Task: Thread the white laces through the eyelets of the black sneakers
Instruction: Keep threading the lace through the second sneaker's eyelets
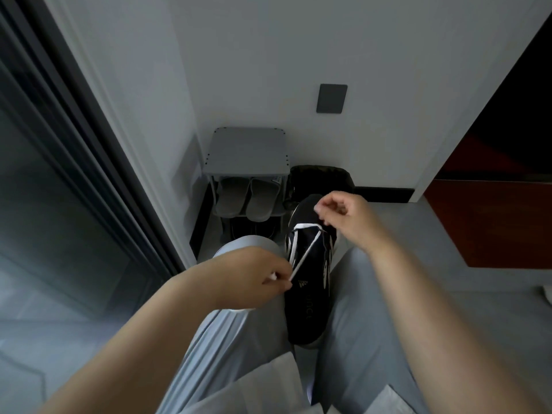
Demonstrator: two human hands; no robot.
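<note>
Head view: the black sneaker point(307, 297) lies wedged between the person's knees, toe at the far end. The white lace point(307, 249) crosses its farthest eyelets, and one strand runs diagonally back toward the near left. Uneven pulling looks like the main risk: if one side is drawn harder, the lace could slide through and leave unequal ends, or the loosely wedged shoe could twist and tip. The left hand point(251, 276) pinches the diagonal strand's end beside the shoe's left edge. The right hand point(343, 216) is raised over the toe with fingers curled and appears to pinch the other end.
</note>
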